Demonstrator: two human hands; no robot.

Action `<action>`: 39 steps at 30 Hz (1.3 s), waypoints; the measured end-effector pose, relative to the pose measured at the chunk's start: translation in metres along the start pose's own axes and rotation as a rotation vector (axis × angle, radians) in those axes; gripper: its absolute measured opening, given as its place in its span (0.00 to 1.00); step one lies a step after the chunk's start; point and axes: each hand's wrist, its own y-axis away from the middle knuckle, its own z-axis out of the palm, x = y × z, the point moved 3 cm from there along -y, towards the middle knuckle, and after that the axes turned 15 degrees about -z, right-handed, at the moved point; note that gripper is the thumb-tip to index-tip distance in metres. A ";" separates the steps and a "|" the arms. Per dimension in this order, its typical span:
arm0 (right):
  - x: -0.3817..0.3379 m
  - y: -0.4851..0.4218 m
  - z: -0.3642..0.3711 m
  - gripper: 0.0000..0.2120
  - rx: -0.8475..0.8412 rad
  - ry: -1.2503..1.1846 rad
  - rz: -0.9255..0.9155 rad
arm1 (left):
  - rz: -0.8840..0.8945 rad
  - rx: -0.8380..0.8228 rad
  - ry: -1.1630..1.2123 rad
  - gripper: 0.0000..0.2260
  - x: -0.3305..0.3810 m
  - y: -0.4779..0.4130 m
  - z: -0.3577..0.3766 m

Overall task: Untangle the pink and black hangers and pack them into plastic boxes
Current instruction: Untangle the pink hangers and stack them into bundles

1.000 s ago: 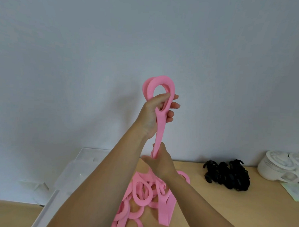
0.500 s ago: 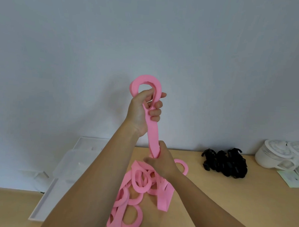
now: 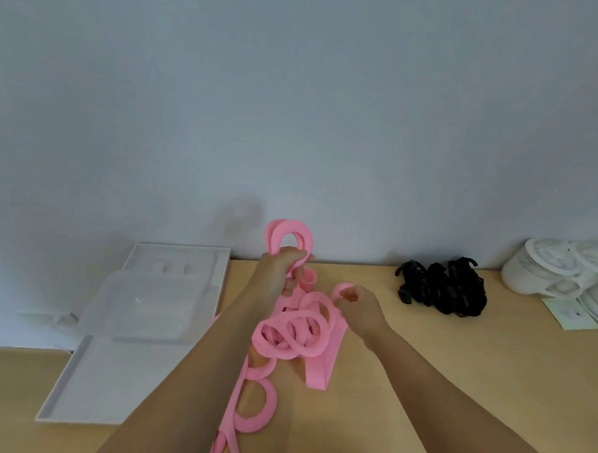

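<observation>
A: What is changing here?

B: The left hand [image 3: 278,270] is coming down. A second ago it was holding the top loop [image 3: 288,232] of the pink hanger [image 3: 296,332] high against the wall. Now that loop is hovering just above the table [image 3: 455,370], and the strap is slackening into a heap of rings.

A: Meaning?

B: I am judging the untangling as only under way. Nothing is going into the plastic box [image 3: 143,308] at left, and the black hangers [image 3: 440,289] are lying untouched, well apart at right.

A: And the fingers?

B: The left ones are curling tightly round the strap under the loop. The right hand [image 3: 359,307] is no longer gripping the strap. Its thumb and fingertips are pinching a small ring [image 3: 342,290] at the heap's far edge.
</observation>
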 end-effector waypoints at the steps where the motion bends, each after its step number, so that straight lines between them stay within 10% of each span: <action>1: 0.003 -0.003 0.001 0.04 0.025 0.091 0.001 | -0.011 -0.014 -0.010 0.09 -0.006 -0.003 0.002; 5: 0.020 -0.014 0.002 0.14 0.053 0.513 0.040 | -0.029 -0.030 -0.044 0.14 -0.026 -0.015 0.003; 11: 0.043 -0.021 0.005 0.31 0.148 0.356 0.217 | -0.122 -0.019 -0.045 0.14 -0.048 -0.033 0.002; 15: 0.047 -0.027 0.001 0.22 0.205 0.275 0.333 | -0.159 -0.025 0.016 0.10 -0.053 -0.038 0.002; 24: 0.008 -0.030 -0.007 0.04 0.235 0.054 -0.080 | -0.099 -0.047 0.062 0.21 -0.040 -0.036 0.002; 39: -0.174 0.019 -0.072 0.10 0.347 -0.334 -0.604 | 0.161 -0.044 0.349 0.37 0.070 0.018 0.013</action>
